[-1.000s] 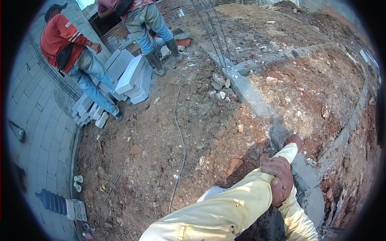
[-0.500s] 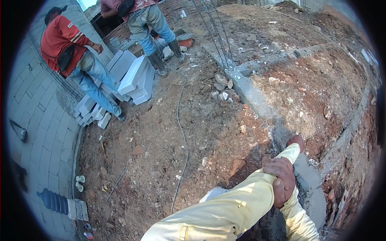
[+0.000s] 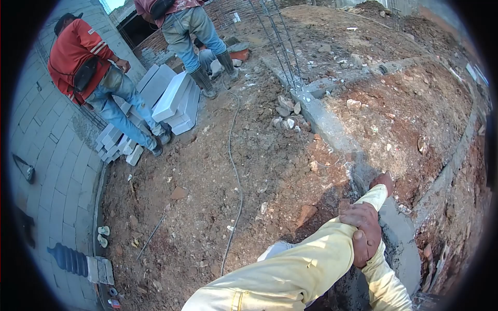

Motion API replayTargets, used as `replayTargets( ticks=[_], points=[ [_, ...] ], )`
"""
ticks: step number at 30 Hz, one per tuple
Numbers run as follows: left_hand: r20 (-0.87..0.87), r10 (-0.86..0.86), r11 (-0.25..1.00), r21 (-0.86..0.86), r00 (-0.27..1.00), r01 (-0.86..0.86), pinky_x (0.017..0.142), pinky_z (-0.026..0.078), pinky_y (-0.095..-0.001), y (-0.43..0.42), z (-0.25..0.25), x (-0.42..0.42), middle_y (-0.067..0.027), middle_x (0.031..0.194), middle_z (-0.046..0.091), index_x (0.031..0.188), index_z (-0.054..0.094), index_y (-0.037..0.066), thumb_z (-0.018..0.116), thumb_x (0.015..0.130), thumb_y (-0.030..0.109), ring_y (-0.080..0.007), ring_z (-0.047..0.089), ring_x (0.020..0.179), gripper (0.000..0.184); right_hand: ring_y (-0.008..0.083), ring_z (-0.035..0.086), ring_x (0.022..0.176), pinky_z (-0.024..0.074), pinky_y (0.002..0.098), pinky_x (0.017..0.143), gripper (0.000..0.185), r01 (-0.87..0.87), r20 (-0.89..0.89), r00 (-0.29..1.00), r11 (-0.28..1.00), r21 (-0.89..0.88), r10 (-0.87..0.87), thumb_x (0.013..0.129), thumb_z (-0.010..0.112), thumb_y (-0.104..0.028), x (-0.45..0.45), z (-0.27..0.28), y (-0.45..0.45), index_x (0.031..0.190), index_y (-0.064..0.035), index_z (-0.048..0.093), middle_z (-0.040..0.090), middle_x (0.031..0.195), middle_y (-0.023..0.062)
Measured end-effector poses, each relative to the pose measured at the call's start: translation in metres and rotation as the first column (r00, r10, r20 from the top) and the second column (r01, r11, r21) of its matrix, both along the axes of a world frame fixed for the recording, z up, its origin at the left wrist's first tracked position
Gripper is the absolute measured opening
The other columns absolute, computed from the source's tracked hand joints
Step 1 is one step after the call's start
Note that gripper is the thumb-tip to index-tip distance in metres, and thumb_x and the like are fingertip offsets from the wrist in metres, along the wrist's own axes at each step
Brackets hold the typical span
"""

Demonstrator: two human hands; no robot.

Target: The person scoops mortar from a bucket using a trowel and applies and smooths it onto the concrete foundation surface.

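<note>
My left hand (image 3: 363,225) is closed around my right forearm, its fingers over the pale yellow sleeve (image 3: 381,277). Beyond it, my right hand (image 3: 382,182) is curled shut; whether anything is inside those fingers is hidden. Both arms are crossed low in the view, above a strip of grey concrete (image 3: 397,228). A reddish brick piece (image 3: 306,214) lies on the soil left of my hands.
A person in a red top (image 3: 80,52) bends by stacked pale blocks (image 3: 174,98); another person in boots (image 3: 189,33) stands behind. A grey cable (image 3: 231,155) crosses the dirt. A rebar column (image 3: 277,41) rises from the concrete footing (image 3: 324,122). A block wall (image 3: 52,166) stands left.
The person in red has shifted slightly left and a second foot now shows by the blocks. The person behind has leaned a little left. My hands stay in place.
</note>
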State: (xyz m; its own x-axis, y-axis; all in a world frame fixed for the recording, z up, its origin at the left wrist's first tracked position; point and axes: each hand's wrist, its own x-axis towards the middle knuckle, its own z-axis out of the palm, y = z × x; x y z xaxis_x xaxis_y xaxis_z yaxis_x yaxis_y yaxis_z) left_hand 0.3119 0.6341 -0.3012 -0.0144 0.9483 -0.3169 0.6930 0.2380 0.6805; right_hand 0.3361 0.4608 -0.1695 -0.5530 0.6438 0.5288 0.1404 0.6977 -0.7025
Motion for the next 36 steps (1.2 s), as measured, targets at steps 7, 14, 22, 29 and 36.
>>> replayTargets(
  ticks=[7, 14, 22, 29, 36],
  points=[
    [0.002, -0.005, 1.0, 0.004, 1.0, 0.005, 0.096, 0.05, -0.0457, 0.002, 0.0, 0.0, -0.0213, 0.118, 0.065, 0.121, 0.057, 0.002, 0.056, 0.089, 0.009, -0.0376, 0.062, 0.113, 0.033, 0.0362, 0.06, 0.101, 0.0398, 0.0492, 0.099, 0.04, -0.005, -0.01, 1.0, 1.0, 0.009, 0.006, 0.097, 0.041, -0.034, 0.001, -0.002, 0.0, 0.102, -0.0046, 0.068, 0.067, 0.102, 0.0132],
    [0.014, -0.013, 1.0, 0.01, 1.0, 0.012, 0.096, 0.05, -0.0458, 0.002, 0.002, 0.005, -0.0214, 0.117, 0.065, 0.121, 0.057, 0.002, 0.056, 0.089, 0.009, -0.0377, 0.062, 0.113, 0.033, 0.0362, 0.06, 0.101, 0.0401, 0.049, 0.099, 0.04, 0.001, -0.005, 1.0, 1.0, 0.008, -0.001, 0.097, 0.041, -0.034, 0.001, -0.003, 0.0, 0.102, -0.0048, 0.068, 0.067, 0.102, 0.0132],
    [0.012, -0.018, 1.0, 0.012, 1.0, 0.018, 0.096, 0.05, -0.0458, 0.0, 0.004, 0.005, -0.0214, 0.117, 0.065, 0.121, 0.057, 0.002, 0.056, 0.089, 0.009, -0.0378, 0.062, 0.113, 0.033, 0.0357, 0.06, 0.1, 0.0403, 0.0489, 0.098, 0.04, -0.001, -0.018, 1.0, 1.0, 0.006, 0.001, 0.098, 0.041, -0.034, 0.0, -0.002, 0.0, 0.101, -0.0044, 0.068, 0.067, 0.101, 0.0132],
    [0.011, -0.027, 1.0, 0.01, 1.0, 0.027, 0.095, 0.051, -0.0459, -0.002, 0.006, 0.007, -0.0215, 0.116, 0.065, 0.121, 0.057, 0.002, 0.056, 0.088, 0.009, -0.0378, 0.062, 0.112, 0.033, 0.0355, 0.06, 0.1, 0.0403, 0.0489, 0.099, 0.04, 0.001, -0.02, 1.0, 1.0, 0.006, -0.001, 0.098, 0.042, -0.034, 0.001, -0.003, 0.0, 0.101, -0.0042, 0.068, 0.067, 0.102, 0.0134],
    [0.013, -0.024, 1.0, 0.011, 1.0, 0.024, 0.095, 0.051, -0.0459, -0.003, 0.005, 0.006, -0.0216, 0.116, 0.065, 0.12, 0.057, 0.002, 0.056, 0.088, 0.009, -0.0379, 0.062, 0.112, 0.033, 0.0358, 0.06, 0.1, 0.0403, 0.0492, 0.099, 0.039, -0.007, -0.024, 1.0, 1.0, 0.003, 0.007, 0.098, 0.041, -0.034, 0.001, -0.003, 0.0, 0.101, -0.0044, 0.067, 0.067, 0.101, 0.0136]
  ],
)
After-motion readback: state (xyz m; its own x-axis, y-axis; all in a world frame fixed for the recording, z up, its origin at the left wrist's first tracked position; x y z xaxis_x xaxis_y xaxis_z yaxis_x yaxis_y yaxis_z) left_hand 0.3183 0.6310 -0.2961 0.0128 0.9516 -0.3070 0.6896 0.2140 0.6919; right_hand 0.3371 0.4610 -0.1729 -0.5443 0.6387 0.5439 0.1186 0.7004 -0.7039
